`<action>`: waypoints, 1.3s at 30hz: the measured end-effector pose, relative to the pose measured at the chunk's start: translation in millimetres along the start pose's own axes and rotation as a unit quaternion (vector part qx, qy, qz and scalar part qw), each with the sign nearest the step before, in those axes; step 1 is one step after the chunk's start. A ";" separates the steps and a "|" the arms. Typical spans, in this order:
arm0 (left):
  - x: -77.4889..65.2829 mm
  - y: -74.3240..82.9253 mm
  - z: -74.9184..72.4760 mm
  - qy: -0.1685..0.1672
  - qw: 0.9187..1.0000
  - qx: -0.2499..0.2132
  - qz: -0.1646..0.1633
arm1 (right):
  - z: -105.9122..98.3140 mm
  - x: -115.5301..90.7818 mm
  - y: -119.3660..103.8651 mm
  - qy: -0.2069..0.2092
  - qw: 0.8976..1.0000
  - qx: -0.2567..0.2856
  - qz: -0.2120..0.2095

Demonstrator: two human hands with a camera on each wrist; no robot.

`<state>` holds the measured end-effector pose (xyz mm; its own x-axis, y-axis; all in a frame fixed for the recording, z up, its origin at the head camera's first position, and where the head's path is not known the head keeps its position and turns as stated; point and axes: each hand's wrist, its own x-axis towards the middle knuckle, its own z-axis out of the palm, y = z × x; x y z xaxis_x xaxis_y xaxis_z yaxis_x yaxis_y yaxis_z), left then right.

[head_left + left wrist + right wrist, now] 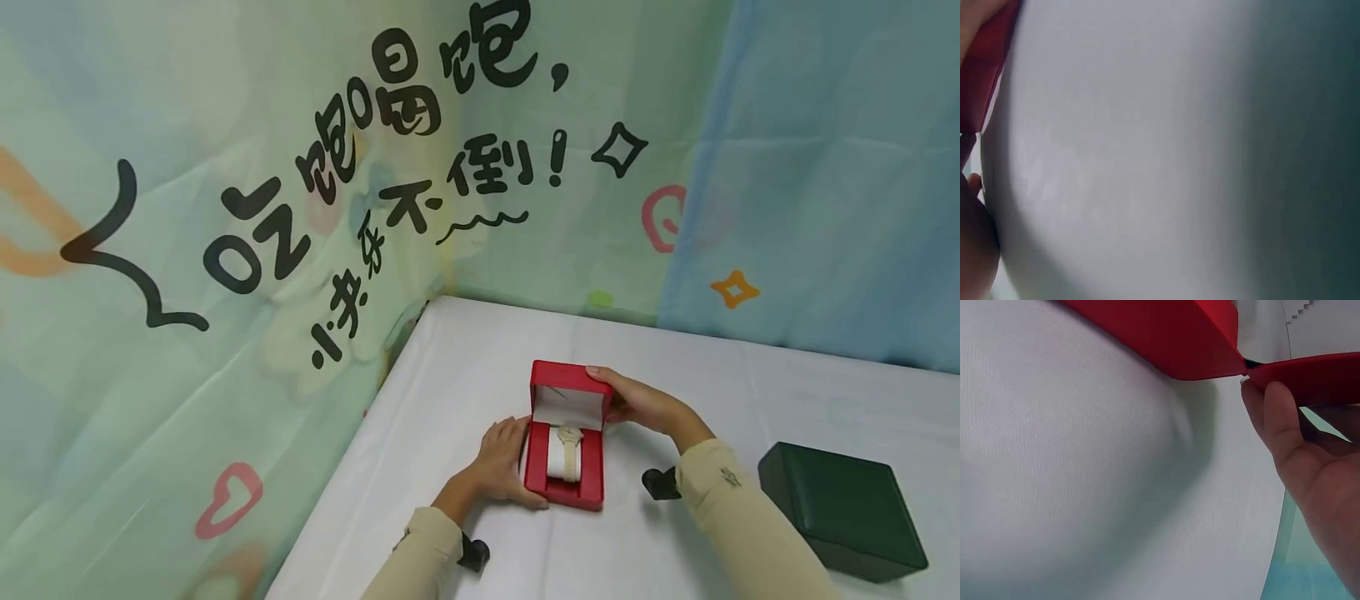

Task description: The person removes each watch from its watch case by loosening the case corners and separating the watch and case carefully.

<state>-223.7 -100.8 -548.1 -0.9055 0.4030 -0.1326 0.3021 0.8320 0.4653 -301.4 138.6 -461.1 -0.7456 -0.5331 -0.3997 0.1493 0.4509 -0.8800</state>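
While my left hand [498, 462] lies along the left side of the red box [593, 475], its fingers fairly straight and its thumb at the near corner, my right hand [648, 407] grips the right edge of the raised lid [567, 408], thumb and fingers on either side of it. The box sits upright on the white table [487, 358], a little right of and below the middle of the head view. Inside, a pale watch [570, 454] wraps a white cushion [555, 460]. At the lower right of the frame, beyond my right sleeve [742, 500], rests a dark green box [851, 504].
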 end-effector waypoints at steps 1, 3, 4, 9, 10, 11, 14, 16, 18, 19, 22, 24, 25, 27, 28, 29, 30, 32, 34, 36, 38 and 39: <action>0.0 0.7 -0.8 -0.004 1.000 0.000 0.000 | -0.4 -0.9 0.7 0.000 1.000 0.000 0.000; -0.5 1.7 -3.0 -0.015 1.000 -0.002 0.001 | -0.9 -2.2 1.0 0.000 1.000 0.001 0.002; -1.5 2.5 -5.0 -0.021 1.000 -0.003 0.002 | -1.3 -2.7 1.0 -0.002 1.000 0.001 0.002; -9.2 8.0 -24.1 -0.020 1.000 0.009 0.005 | -3.8 -3.2 0.9 -0.009 1.000 -0.009 -0.002; -10.8 10.5 -28.6 -0.010 1.000 0.011 0.006 | -4.6 -3.5 1.4 -0.009 1.000 -0.011 -0.003; -11.7 12.9 -32.4 0.003 1.000 0.017 0.009 | -5.4 -3.8 2.0 -0.010 1.000 -0.013 -0.003; -12.6 22.6 -40.3 0.038 0.998 0.028 0.031 | -7.6 -4.8 3.0 -0.009 1.000 -0.016 -0.003; -11.2 29.2 -40.6 0.044 0.997 0.035 0.051 | -8.0 -5.6 3.3 -0.011 1.000 -0.016 -0.004; -8.9 34.1 -37.8 0.039 0.996 0.045 0.067 | -7.3 -6.1 3.6 -0.013 1.000 -0.015 -0.007; -7.6 35.9 -36.0 0.036 0.995 0.055 0.071 | -6.9 -6.2 3.6 -0.015 1.000 -0.014 -0.009; -3.4 37.4 -28.6 0.035 0.992 0.100 0.070 | -4.9 -6.6 3.8 -0.018 1.000 -0.011 -0.015; -1.2 37.8 -24.1 0.039 0.988 0.133 0.066 | -3.8 -6.9 3.8 -0.020 1.000 -0.010 -0.015; -0.2 38.0 -22.1 0.040 0.986 0.146 0.064 | -3.3 -7.4 4.1 -0.021 1.000 -0.010 -0.015; 1.5 38.9 -19.4 0.039 0.984 0.163 0.063 | -2.5 -8.6 4.8 -0.023 1.000 -0.010 -0.016; 2.2 39.6 -19.0 0.037 0.983 0.167 0.062 | -2.3 -8.6 4.9 -0.023 1.000 -0.009 -0.015; 2.9 40.5 -19.3 0.034 0.983 0.169 0.059 | -2.1 -8.7 5.2 -0.023 1.000 -0.009 -0.014; 3.5 41.4 -20.1 0.030 0.984 0.164 0.057 | -1.9 -8.7 5.3 -0.023 1.000 -0.010 -0.015; 4.6 43.2 -23.2 0.016 0.986 0.158 0.050 | -1.7 -8.5 5.4 -0.020 1.000 -0.011 -0.016; 5.9 43.8 -26.1 0.006 0.987 0.154 0.047 | -1.7 -8.0 5.6 -0.017 1.000 -0.010 -0.014; 6.7 43.0 -28.0 0.003 0.987 0.152 0.048 | -1.6 -7.1 5.4 -0.015 1.000 -0.011 -0.013; 7.1 41.9 -28.3 0.006 0.986 0.158 0.055 | -1.5 -6.4 5.8 -0.014 1.000 -0.010 -0.010; 7.5 41.8 -27.9 0.011 0.985 0.162 0.058 | -1.8 -6.3 6.0 -0.014 1.000 -0.009 -0.010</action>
<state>-226.2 -73.6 -505.2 -0.8644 0.4974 -0.0738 0.4802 0.8601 0.1724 -297.0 146.0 -463.4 -0.7293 -0.5620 -0.3902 0.1227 0.4537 -0.8827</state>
